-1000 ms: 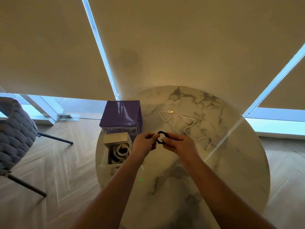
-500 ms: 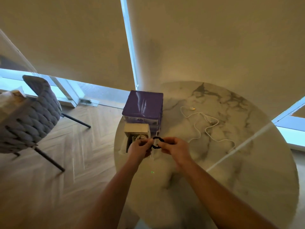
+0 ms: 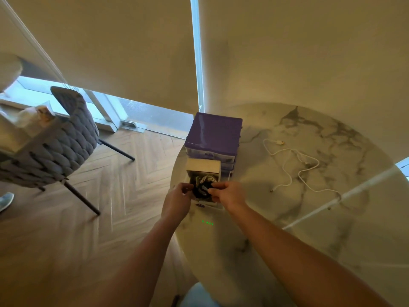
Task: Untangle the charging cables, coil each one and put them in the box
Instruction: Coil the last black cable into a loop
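Round marble table [image 3: 309, 218] holds a small open white box [image 3: 203, 166]. Left hand [image 3: 177, 201] and right hand [image 3: 229, 196] pinch the coiled black cable [image 3: 201, 189] between their fingertips, inside the box.

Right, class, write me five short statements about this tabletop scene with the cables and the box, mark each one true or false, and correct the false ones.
1. Both hands, left hand and right hand, are at the open white box. True.
2. The black coiled cable lies far out on the marble table. False: it is at the box opening, between the hands.
3. A white cable lies loose and uncoiled on the table. True.
4. The purple drawer unit stands on the floor. False: it stands on the table, behind the box.
5. The box holds no other cable. False: a pale coiled cable is already inside.
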